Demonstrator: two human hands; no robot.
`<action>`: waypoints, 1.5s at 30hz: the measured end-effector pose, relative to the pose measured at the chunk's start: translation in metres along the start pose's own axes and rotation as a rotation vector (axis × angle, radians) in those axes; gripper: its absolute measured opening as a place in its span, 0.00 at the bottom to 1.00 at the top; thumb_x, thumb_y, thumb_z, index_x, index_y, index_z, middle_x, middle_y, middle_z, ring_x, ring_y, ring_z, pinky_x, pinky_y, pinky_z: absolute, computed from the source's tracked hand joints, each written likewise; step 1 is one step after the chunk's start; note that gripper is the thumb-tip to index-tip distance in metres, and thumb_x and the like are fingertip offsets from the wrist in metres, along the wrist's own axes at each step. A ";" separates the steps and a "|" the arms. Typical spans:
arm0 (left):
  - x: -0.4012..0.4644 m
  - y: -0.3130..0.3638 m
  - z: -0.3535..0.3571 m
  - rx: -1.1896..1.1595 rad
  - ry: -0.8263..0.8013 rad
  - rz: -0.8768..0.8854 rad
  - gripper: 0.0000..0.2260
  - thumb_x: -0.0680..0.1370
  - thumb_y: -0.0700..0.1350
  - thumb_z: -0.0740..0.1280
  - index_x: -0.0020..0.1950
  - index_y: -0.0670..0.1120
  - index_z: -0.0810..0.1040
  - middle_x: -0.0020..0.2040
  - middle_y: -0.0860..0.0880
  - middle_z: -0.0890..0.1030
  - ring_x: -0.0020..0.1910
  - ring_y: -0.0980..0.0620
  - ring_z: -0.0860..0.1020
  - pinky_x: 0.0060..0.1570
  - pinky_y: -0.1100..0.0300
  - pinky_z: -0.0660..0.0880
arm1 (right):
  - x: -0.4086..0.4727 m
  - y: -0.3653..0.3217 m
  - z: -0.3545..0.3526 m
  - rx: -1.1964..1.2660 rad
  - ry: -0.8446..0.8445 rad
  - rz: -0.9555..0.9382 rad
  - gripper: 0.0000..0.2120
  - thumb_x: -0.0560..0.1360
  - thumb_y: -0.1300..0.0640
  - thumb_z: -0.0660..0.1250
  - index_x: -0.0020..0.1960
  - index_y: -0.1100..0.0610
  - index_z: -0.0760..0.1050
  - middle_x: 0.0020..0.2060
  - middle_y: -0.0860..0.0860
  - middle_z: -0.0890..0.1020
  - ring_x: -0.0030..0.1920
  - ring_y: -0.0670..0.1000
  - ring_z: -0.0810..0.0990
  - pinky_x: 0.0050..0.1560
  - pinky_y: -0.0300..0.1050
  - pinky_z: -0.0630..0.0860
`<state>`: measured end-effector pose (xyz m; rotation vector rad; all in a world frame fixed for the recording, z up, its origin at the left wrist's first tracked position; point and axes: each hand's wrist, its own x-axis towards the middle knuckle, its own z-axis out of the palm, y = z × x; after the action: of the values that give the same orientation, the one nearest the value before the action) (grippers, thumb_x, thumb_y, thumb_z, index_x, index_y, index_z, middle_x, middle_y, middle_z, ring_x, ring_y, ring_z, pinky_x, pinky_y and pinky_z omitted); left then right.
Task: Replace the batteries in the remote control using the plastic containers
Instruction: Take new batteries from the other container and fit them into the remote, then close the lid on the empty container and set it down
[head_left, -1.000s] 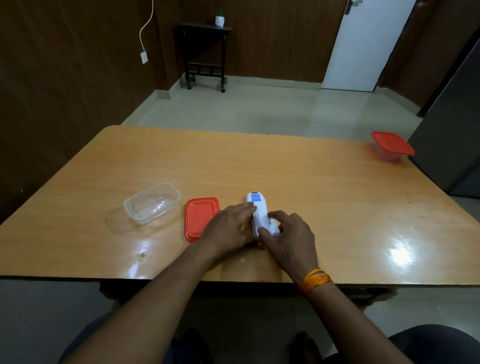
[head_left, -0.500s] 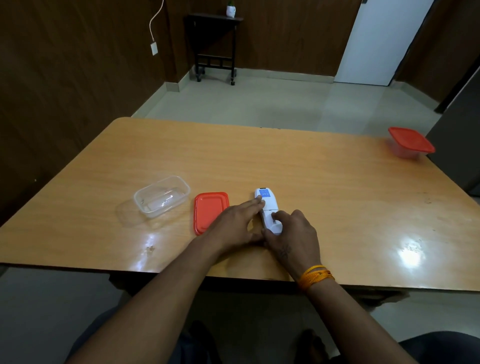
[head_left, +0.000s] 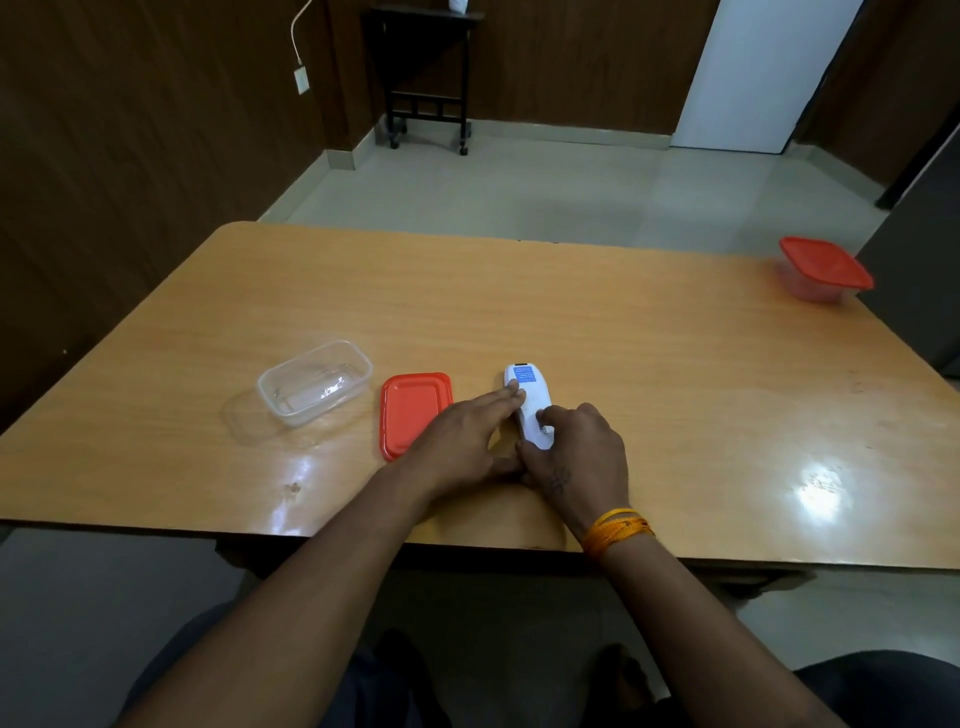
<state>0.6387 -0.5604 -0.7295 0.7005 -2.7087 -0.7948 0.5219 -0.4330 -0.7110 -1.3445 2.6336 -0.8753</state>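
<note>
Covering the white remote's (head_left: 531, 405) near end, both hands' fingers (head_left: 501, 397) flat on it, grip unclear.

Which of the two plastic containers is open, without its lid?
The clear container left of the hands; its red lid lies beside it. The far-right container is lidded.

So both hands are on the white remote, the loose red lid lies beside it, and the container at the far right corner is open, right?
Not quite: the head view shows the far-right container closed under its red lid. The rest holds.
</note>
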 end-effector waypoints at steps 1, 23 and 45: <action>-0.001 0.001 0.000 0.000 -0.001 -0.007 0.41 0.73 0.51 0.78 0.83 0.50 0.64 0.84 0.55 0.61 0.81 0.55 0.65 0.77 0.59 0.64 | -0.001 -0.001 -0.001 0.001 0.004 0.003 0.16 0.75 0.47 0.71 0.57 0.57 0.83 0.44 0.55 0.77 0.41 0.61 0.80 0.39 0.48 0.71; 0.000 0.042 0.015 -0.029 0.140 -0.125 0.35 0.73 0.62 0.75 0.76 0.48 0.74 0.68 0.46 0.81 0.67 0.45 0.76 0.63 0.50 0.76 | 0.012 0.024 -0.020 0.750 -0.181 0.453 0.16 0.78 0.42 0.71 0.48 0.56 0.83 0.42 0.57 0.88 0.38 0.56 0.89 0.36 0.49 0.86; -0.017 0.044 0.013 0.051 0.103 -0.174 0.41 0.74 0.63 0.74 0.82 0.48 0.65 0.80 0.49 0.69 0.79 0.51 0.65 0.76 0.56 0.64 | 0.025 0.041 -0.005 0.155 0.059 0.275 0.17 0.79 0.46 0.66 0.55 0.58 0.85 0.49 0.56 0.86 0.50 0.56 0.82 0.45 0.47 0.73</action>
<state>0.6318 -0.5137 -0.7167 0.9719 -2.6097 -0.7079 0.4749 -0.4305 -0.7226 -0.9078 2.6423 -1.0635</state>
